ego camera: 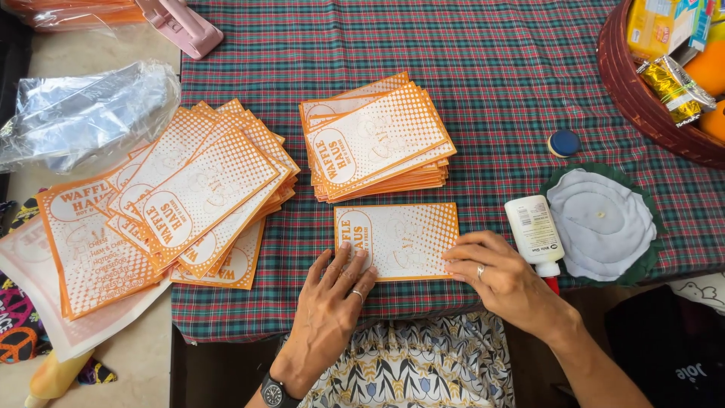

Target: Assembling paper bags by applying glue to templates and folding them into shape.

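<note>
Here: one orange-and-white paper bag (398, 240) pinned flat on the checked counter (513, 83).
Left hand (332, 302) and right hand (495, 276) pressed open-palmed, grip around nothing; glue bottle (534, 230) lay beside, neat stack (377, 140) behind.

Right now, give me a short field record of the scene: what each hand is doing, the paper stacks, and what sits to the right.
left hand: flat, fingers on the lower left edge of the single orange-and-white paper bag
right hand: fingertips pressing the bag's right edge
surface: plaid tablecloth
neat stack: same bags, just behind the single one
fanned pile: same bags, spread out at the left
glue bottle: lying right of the right hand, uncapped
blue cap: apart, behind the bottle
white cloth pad: right of the bottle
basket: far right corner, holding packets
</note>
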